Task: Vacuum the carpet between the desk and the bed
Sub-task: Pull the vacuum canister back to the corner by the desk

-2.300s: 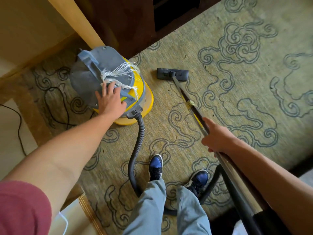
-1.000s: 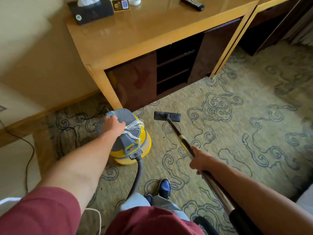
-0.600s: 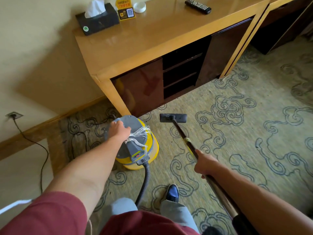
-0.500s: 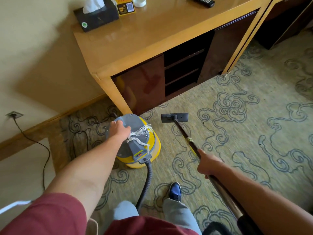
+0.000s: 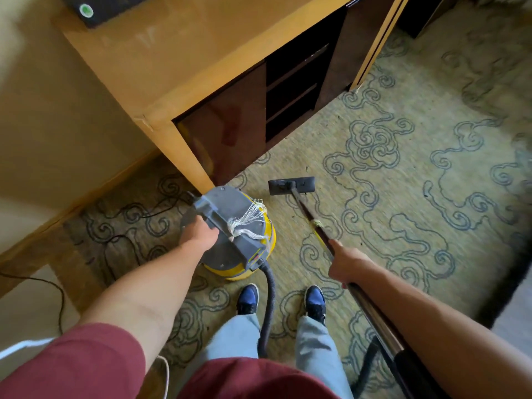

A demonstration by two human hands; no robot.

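Two hands busy. Right hand (image 5: 344, 262) wrapped round wand (image 5: 322, 240), mid-shaft; long axis runs from near right up and left to floor head (image 5: 291, 185), which lies flat on carpet (image 5: 403, 197) just before desk (image 5: 201, 61), broadside to desk front. Left hand (image 5: 198, 233) on grey lid of yellow canister (image 5: 239, 234), fingers curled at handle edge; firm grip or mere hold, cannot tell. Hose (image 5: 267, 306) trails between shoes. Step, by judgement: setting canister in place, stroke not begun. Next: free left hand, push head along carpet, mind cord (image 5: 57, 295) near wall.
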